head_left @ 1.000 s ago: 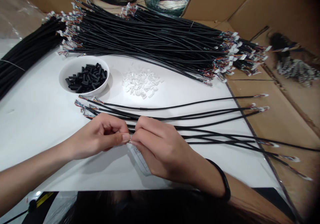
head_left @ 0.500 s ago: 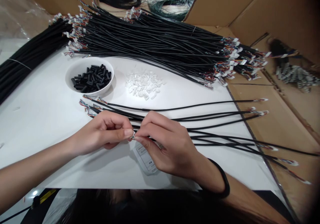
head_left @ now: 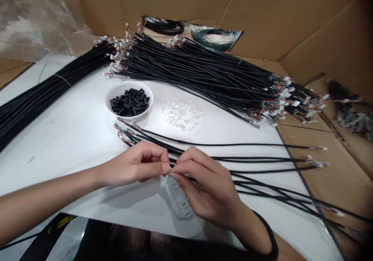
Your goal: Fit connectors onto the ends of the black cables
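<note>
My left hand (head_left: 142, 164) is closed in a pinch, thumb against the bent index finger. What sits between those fingertips is too small and covered to make out. Right beside it, my right hand (head_left: 208, 185) pinches the thin wire end (head_left: 168, 172) of a black cable, and the two sets of fingertips nearly touch. Just beyond both hands lie several black cables (head_left: 256, 159) with bare coloured wires at the left and white-tipped ends at the right. A clear plastic bag with a printed label (head_left: 180, 202) lies partly beneath my right hand.
A white bowl (head_left: 108, 106) of short black tubes stands behind my left hand, beside a pile of small white connector housings (head_left: 183, 114). Large cable bundles (head_left: 186, 66) fill the back. Cardboard walls (head_left: 262, 16) rise behind, and a crumpled plastic bag (head_left: 43, 24) lies back left.
The camera view has shifted, so everything appears farther right and lower. Both hands keep their pinch at the same small wire end, with little visible change between them.
</note>
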`<action>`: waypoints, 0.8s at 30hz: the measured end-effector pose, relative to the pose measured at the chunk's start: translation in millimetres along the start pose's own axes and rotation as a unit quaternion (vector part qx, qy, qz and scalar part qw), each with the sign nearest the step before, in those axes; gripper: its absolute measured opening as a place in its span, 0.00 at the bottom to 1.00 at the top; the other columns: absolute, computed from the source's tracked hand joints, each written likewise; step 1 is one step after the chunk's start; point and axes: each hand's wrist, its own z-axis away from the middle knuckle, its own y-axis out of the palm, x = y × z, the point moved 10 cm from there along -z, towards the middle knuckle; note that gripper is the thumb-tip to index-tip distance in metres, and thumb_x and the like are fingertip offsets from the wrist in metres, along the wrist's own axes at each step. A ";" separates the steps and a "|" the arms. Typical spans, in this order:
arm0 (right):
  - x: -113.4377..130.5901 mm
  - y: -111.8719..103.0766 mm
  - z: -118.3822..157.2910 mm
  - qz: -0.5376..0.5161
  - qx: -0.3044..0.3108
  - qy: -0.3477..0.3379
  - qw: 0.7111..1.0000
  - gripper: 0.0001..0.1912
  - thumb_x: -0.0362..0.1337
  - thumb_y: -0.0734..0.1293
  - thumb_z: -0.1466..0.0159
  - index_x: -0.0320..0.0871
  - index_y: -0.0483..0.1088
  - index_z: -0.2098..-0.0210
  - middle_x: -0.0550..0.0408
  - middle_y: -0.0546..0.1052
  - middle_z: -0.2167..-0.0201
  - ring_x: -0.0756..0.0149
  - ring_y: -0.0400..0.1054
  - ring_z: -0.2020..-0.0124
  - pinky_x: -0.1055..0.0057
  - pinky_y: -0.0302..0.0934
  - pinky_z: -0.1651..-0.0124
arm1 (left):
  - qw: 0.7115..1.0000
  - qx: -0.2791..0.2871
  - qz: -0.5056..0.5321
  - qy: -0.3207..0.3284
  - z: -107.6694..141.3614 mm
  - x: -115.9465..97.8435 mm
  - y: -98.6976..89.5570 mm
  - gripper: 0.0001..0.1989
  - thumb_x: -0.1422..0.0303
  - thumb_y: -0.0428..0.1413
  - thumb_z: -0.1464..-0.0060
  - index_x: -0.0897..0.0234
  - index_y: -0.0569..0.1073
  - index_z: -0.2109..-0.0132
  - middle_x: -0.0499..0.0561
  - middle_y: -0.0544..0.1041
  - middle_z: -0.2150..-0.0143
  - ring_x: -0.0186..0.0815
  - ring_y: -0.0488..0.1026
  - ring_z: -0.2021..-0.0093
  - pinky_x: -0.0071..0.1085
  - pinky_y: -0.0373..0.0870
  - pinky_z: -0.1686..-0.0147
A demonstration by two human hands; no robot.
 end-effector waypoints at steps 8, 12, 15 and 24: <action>-1.2 4.8 1.1 -0.004 0.009 -0.011 1.000 0.08 0.21 0.62 0.38 0.38 0.69 0.66 0.51 0.68 0.72 0.68 0.63 0.70 0.73 0.61 0.70 | 0.996 0.044 -0.056 0.047 0.9 -9.7 8.0 0.18 0.61 0.50 0.38 0.68 0.66 0.72 0.42 0.58 0.80 0.26 0.54 0.80 0.21 0.49 0.82; 0.2 6.2 2.3 -0.008 0.017 -0.014 1.000 0.08 0.21 0.63 0.38 0.38 0.69 0.65 0.51 0.69 0.71 0.68 0.63 0.70 0.73 0.62 0.70 | 0.997 0.063 -0.027 0.031 0.3 -4.1 8.5 0.19 0.59 0.52 0.39 0.68 0.66 0.72 0.41 0.57 0.81 0.25 0.53 0.81 0.22 0.48 0.83; 3.1 4.0 3.3 -0.003 0.010 -0.025 1.000 0.08 0.21 0.63 0.38 0.37 0.69 0.64 0.51 0.69 0.71 0.68 0.63 0.69 0.72 0.62 0.70 | 0.996 0.081 0.032 0.013 0.4 0.2 10.7 0.18 0.59 0.53 0.39 0.69 0.68 0.71 0.40 0.57 0.82 0.25 0.52 0.82 0.22 0.47 0.84; 13.6 -6.5 5.9 0.065 -0.055 -0.064 0.994 0.08 0.21 0.64 0.39 0.39 0.68 0.63 0.52 0.70 0.71 0.67 0.64 0.69 0.71 0.63 0.70 | 0.976 0.109 0.186 -0.006 2.2 4.6 16.6 0.15 0.64 0.53 0.37 0.70 0.71 0.69 0.41 0.55 0.81 0.22 0.46 0.83 0.21 0.42 0.86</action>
